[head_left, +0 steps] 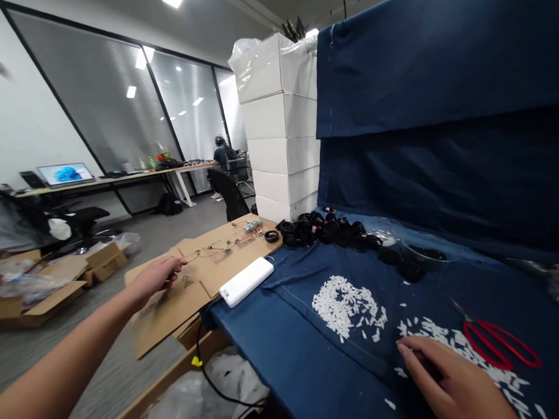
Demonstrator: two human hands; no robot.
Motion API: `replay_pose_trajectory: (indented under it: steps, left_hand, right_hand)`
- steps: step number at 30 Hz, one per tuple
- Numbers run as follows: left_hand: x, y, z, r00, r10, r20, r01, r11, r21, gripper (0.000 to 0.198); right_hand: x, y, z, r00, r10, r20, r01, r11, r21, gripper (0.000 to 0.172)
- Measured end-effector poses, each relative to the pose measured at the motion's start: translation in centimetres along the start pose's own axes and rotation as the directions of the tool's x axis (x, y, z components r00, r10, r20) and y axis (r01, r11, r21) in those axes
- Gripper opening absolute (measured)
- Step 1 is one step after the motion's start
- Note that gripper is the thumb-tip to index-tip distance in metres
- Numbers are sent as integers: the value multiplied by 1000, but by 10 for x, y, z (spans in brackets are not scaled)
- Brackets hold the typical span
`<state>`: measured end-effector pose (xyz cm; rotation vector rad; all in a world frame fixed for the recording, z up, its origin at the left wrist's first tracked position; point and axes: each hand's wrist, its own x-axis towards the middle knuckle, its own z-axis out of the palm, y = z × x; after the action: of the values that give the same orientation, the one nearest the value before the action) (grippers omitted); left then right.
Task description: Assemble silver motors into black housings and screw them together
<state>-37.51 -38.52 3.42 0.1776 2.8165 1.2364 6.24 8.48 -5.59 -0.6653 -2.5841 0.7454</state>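
My left hand [160,275] is over the cardboard sheet [227,266] at the left, its fingers pinched at the end of a thin wire that leads to small wired parts [220,249]. My right hand [448,377] rests low over the blue cloth [293,350], thumb and index finger together; whether anything is between them is too small to tell. It is beside a scattered spread of small white pieces [458,341]. A denser pile of white pieces [340,303] is to its upper left. Red-handled scissors [499,342] lie just beyond it on the right.
A white power bank [247,282] lies where cardboard and cloth meet. Black round parts [324,229] line the cloth's back, before stacked white boxes [286,136] and a blue curtain [438,117]. An open box with plastic bags [218,384] stands below; a person sits far back.
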Motion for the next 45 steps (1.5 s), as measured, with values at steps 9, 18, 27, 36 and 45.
replay_pose_trajectory:
  steps: [9,18,27,36,45]
  left_hand:
    - [2,25,-20,976,155,-156,-171,980,-101,38]
    - [3,18,3,983,133,125,-173,900,401,34]
    - [29,42,46,938,290,191,-346,825,446,35]
    - [7,93,81,773,527,355,-617,755,222,38]
    - [-3,74,70,859,512,7,-505,843,185,59]
  right_hand:
    - [0,0,0,998,-36,-48,36,999,-15,43]
    - [-1,0,-1,994,-88,-63,86,996,-29,39]
    - [-2,8,1,997,-38,-64,34,997,-67,47]
    - [-3,2,-6,990,-100,-97,91,992,-91,41]
    - [-3,10,-10,981,-151,-124,130,978,-160,37]
